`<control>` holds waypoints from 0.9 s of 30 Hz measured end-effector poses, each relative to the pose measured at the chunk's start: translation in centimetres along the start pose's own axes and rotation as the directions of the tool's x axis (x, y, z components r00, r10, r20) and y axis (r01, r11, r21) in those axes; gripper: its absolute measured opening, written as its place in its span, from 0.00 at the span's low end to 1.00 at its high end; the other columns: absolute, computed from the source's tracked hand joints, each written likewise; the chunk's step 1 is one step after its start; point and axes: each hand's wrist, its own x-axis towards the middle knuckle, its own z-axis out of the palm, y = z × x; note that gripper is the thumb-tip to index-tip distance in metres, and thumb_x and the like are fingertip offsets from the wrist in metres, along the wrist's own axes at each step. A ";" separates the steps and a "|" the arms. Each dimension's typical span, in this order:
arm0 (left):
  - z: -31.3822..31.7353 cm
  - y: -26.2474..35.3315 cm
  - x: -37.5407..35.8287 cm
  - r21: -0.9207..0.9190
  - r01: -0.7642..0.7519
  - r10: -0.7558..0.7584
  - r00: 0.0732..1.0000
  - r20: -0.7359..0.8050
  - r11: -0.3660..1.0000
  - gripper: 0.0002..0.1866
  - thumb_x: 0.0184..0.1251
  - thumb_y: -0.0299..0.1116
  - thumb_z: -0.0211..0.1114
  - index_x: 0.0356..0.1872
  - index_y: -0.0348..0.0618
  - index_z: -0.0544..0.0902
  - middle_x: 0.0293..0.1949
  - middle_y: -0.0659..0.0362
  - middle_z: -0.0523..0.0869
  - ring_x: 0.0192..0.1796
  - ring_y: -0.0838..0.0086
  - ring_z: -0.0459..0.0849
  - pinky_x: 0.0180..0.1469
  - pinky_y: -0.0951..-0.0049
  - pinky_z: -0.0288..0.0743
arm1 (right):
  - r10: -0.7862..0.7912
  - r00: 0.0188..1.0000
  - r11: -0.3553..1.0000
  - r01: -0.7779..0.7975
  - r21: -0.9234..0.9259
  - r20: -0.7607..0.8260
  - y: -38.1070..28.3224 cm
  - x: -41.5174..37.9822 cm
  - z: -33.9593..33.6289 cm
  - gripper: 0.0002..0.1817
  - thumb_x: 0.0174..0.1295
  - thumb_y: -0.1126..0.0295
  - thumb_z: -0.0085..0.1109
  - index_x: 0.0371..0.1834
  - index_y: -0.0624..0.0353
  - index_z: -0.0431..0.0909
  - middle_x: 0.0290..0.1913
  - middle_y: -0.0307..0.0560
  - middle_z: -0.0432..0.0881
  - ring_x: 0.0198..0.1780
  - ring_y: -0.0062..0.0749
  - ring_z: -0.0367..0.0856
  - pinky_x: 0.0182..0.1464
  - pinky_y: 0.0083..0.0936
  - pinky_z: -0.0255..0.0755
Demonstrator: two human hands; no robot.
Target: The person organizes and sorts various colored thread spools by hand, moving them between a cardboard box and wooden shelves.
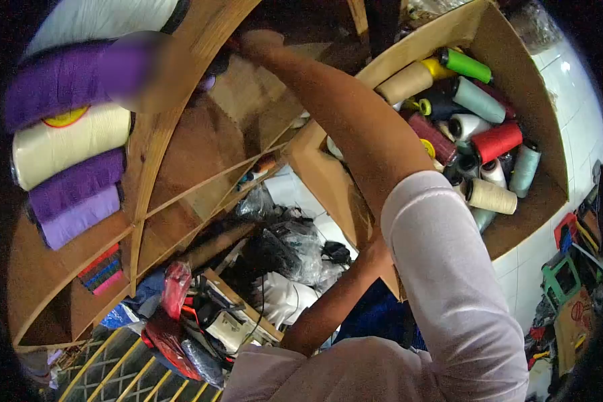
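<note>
My right arm stretches up to the left across the view, and my right hand [258,45] is inside the wooden shelf [155,167], in shadow. Its fingers do not show clearly; a dark thing with a bit of purple is close by. Lower down, my left hand [380,253] is against the near side of an open cardboard box [543,144], gripping it, with its fingers partly hidden by my right sleeve. Thread spools fill much of the box, among them a red spool [496,143], a green spool [467,65] and a cream spool [492,196].
On the shelf at left lie a large cream spool [74,144], a dark purple spool [80,177] and a lilac spool [82,218]. Plastic bags [291,248] and clutter lie below. A yellow metal grille [124,375] is at lower left, and a green plastic item [561,281] at right.
</note>
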 end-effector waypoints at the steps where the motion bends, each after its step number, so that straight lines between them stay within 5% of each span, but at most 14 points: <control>1: -0.1 -0.1 -0.3 -0.004 0.002 -0.002 1.000 0.000 1.000 0.29 0.52 0.46 0.71 0.51 0.40 0.73 0.44 0.45 0.79 0.45 0.48 0.81 0.48 0.52 0.76 | -0.031 0.999 0.999 0.030 -0.023 -0.020 -0.2 0.5 0.6 0.22 0.64 0.50 0.57 0.55 0.50 0.81 0.48 0.48 0.85 0.49 0.42 0.85 0.51 0.40 0.78; 21: 0.4 -1.0 -1.0 -0.031 -0.026 0.027 0.999 0.037 0.999 0.28 0.54 0.45 0.69 0.53 0.40 0.75 0.47 0.43 0.78 0.48 0.46 0.80 0.52 0.52 0.75 | -0.112 0.968 0.994 0.105 -0.043 -0.223 1.4 8.5 7.9 0.29 0.59 0.61 0.58 0.67 0.48 0.71 0.64 0.52 0.76 0.64 0.53 0.75 0.62 0.47 0.72; 27: 0.4 -1.1 -0.8 -0.020 -0.050 0.050 0.998 0.036 0.999 0.28 0.55 0.45 0.69 0.54 0.40 0.75 0.48 0.42 0.78 0.49 0.45 0.80 0.53 0.52 0.75 | -0.128 0.966 0.992 0.120 -0.050 -0.223 1.5 7.4 7.7 0.28 0.60 0.58 0.58 0.66 0.49 0.72 0.61 0.54 0.77 0.63 0.52 0.75 0.62 0.46 0.71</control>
